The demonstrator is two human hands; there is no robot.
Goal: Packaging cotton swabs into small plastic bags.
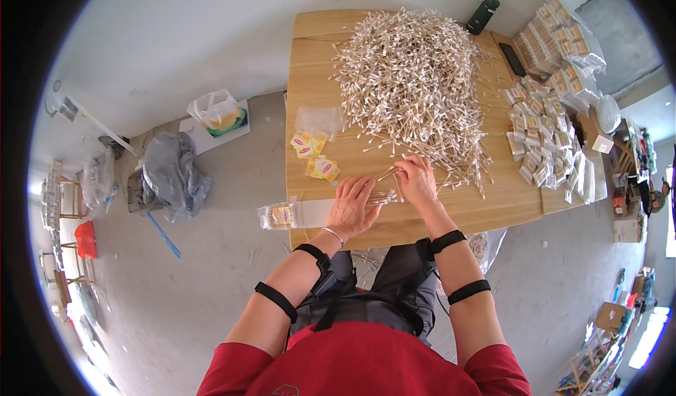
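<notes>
A large heap of cotton swabs covers the middle and back of the wooden table. At the table's near edge, my left hand curls over a small bundle of cotton swabs, whose tips poke out between thumb and fingers. Close by on its right, my right hand pinches a few swabs at the front fringe of the heap. Left of my left hand lies a clear plastic bag with a packed bundle and yellow label at its outer end. The fingers partly hide the swabs they hold.
Yellow-and-white label cards and clear empty bags lie at the left. Filled swab packs pile up at the right, with stacked bundles behind. A dark bottle and black phone stand at the back right.
</notes>
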